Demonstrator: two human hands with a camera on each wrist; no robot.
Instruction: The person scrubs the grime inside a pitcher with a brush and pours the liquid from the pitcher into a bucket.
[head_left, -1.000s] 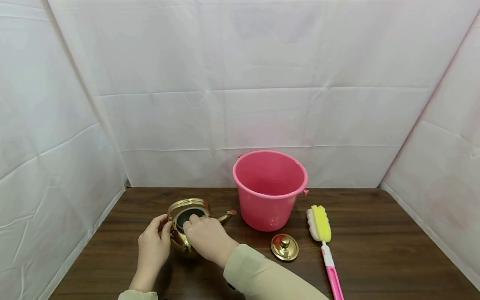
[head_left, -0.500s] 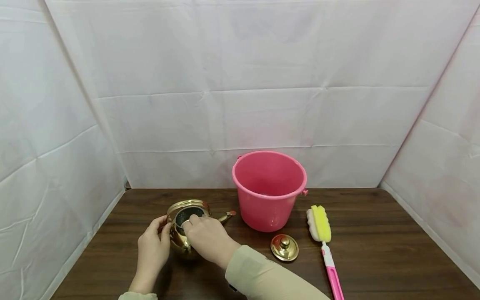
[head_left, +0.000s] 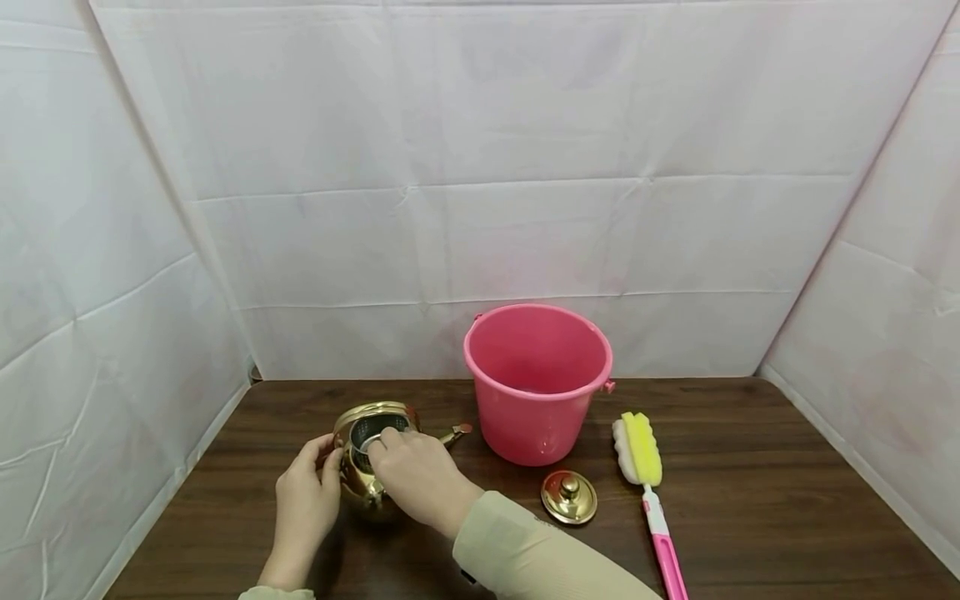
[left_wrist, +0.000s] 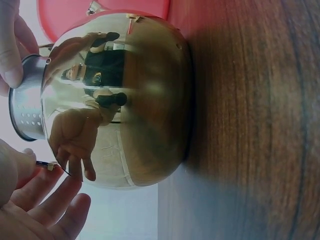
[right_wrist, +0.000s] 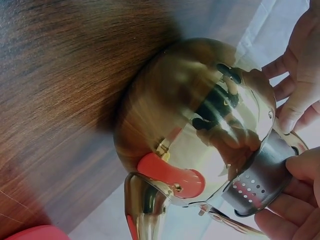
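A shiny gold teapot [head_left: 366, 493] with a short spout [head_left: 452, 434] stands on the table. Its handle [head_left: 375, 407] leans back from the mouth. My left hand [head_left: 306, 496] pinches the handle's near end at the pot's left shoulder. A perforated metal strainer [right_wrist: 252, 177] stands partly out of the teapot's mouth, its lower part hidden inside. Thumb and fingers of my right hand [head_left: 420, 483] pinch it at the rim. The gold lid [head_left: 569, 497] with its round knob lies on the table, right of the teapot.
A pink bucket [head_left: 537, 429] stands behind the lid. Farther right lies a sponge brush [head_left: 642, 454] with a yellow and white head and a pink handle. White cloth [head_left: 525, 150] walls rise behind and beside the brown wooden table [head_left: 757, 492].
The strainer has risen slightly out of the teapot's mouth, and more of its perforated wall shows. My left hand keeps its hold on the handle; the lid, bucket and brush stay put.
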